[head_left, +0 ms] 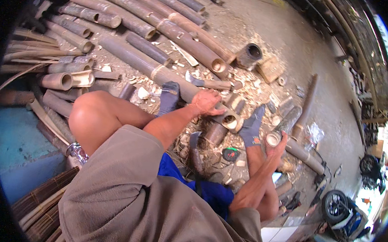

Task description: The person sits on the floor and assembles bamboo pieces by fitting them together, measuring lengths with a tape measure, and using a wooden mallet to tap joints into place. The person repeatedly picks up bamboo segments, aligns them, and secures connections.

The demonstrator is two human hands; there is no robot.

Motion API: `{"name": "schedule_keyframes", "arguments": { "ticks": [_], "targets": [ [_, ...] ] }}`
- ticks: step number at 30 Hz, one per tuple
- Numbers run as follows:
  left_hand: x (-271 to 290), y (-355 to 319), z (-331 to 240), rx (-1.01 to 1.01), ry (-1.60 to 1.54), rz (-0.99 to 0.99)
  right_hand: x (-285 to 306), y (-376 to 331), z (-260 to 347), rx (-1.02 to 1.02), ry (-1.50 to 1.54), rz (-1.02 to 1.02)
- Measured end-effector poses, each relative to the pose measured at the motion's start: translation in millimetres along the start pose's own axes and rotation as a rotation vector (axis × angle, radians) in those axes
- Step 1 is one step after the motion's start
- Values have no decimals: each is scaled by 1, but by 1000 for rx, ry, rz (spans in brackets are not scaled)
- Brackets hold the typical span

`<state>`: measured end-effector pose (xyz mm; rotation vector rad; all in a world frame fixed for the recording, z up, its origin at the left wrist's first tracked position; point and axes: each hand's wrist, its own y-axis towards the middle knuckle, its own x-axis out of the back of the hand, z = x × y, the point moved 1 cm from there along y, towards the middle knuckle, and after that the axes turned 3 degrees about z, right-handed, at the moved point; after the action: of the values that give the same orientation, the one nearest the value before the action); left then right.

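My left hand (207,102) is wrapped over a long bamboo pole (138,60) close to its hollow near end, which lies by my socked feet. In my right hand (277,148) is a short bamboo tube (289,119), tilted, its pale cut end toward me. Its far end points away to the upper right. Just beyond my left hand lies a hatchet (215,84) with a wooden handle. Another bladed tool (195,151) stands between my legs. Near it rests a green and black tape measure (231,154).
Many bamboo poles (176,32) lie at the far left. Wood chips (244,82) cover the floor around my feet. A standing bamboo section (249,56) and a wooden block (271,70) are ahead. Another pole (306,105) lies right; a motorcycle (344,216) stands lower right.
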<state>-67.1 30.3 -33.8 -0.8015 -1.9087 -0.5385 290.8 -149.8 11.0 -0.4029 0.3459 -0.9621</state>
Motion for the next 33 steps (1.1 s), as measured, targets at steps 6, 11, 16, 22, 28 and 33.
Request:
{"name": "schedule_keyframes", "arguments": {
  "ticks": [6,11,16,22,28,33],
  "targets": [
    [16,-17,3,-120,130,183,-26,-200,8,-164,570,184],
    [13,-24,5,-118,218,196,2,-311,-32,-56,129,266],
    [19,-24,10,-110,208,269,9,-389,-60,-192,-76,264],
    [16,-27,22,-63,197,284,5,-410,-73,-249,-73,339],
    [12,-40,5,-52,304,141,5,-417,-68,-228,-39,320],
    [20,-35,7,-36,256,184,16,-418,-77,-208,-88,342]
  ]
}}
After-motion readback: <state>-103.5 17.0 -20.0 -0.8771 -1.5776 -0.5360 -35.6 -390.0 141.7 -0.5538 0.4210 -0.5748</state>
